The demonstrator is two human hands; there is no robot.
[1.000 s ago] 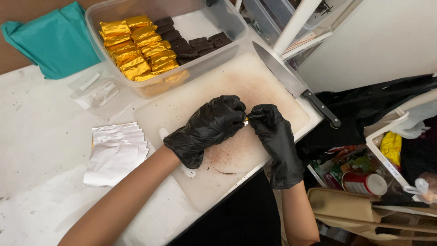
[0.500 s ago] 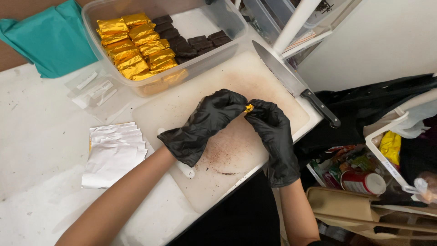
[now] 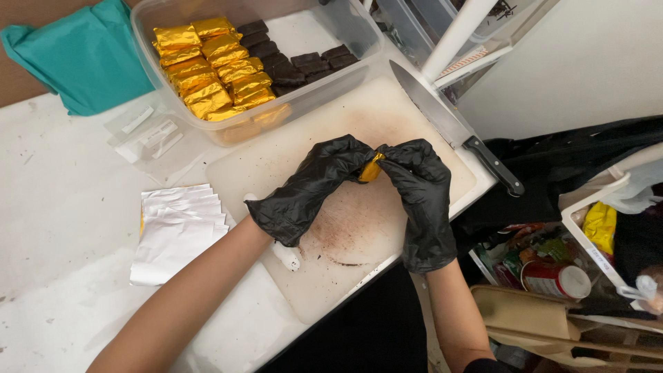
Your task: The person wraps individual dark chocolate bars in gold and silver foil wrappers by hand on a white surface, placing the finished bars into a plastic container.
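Both hands wear black gloves and meet fingertip to fingertip in the middle of the view. The left hand [image 3: 314, 186] comes in from the lower left on a bare forearm, its fingers curled and pinching toward the right. The right hand [image 3: 418, 193] rises from below on a bare forearm, wrist bent, its fingers closed against the left hand's fingertips.

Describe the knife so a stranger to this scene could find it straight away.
Start at the large white cutting board in the middle of the worktop, where two black-gloved hands work. Follow its far right edge: the knife lies there diagonally, beside the clear plastic tub of gold-wrapped pieces. It is the only long steel blade with a black handle, the handle end pointing off the board's corner.
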